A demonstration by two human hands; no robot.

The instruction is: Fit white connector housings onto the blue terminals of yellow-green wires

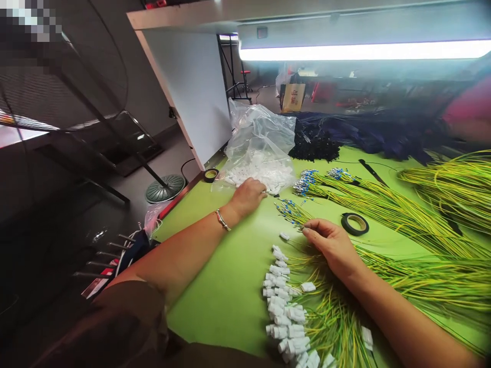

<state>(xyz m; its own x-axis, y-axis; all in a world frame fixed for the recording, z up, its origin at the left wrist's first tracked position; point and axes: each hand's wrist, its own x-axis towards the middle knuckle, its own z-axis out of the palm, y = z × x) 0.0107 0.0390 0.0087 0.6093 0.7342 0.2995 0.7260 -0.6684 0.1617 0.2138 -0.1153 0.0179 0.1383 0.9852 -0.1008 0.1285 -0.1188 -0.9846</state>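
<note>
My left hand (249, 198) is closed at the front edge of a pile of small white plastic connector housings (264, 171), which lies in a clear plastic bag (261, 125). Whatever its curled fingers hold is hidden. Thumb and forefinger of my right hand (335, 245) pinch a yellow-green wire beside a small bunch of crimped wire ends (289, 212) with blue sleeves. Below the right hand, wires fitted with white connector housings (282, 306) lie in a long row, their wires running off to the right under the forearm.
A roll of black tape (355, 224) lies right of my right hand, another tape roll (210, 175) by the left edge. Thicker yellow-green wire bundles (399, 209) and dark wires with black connectors (316, 145) fill the back. A fan base (164, 188) stands on the floor.
</note>
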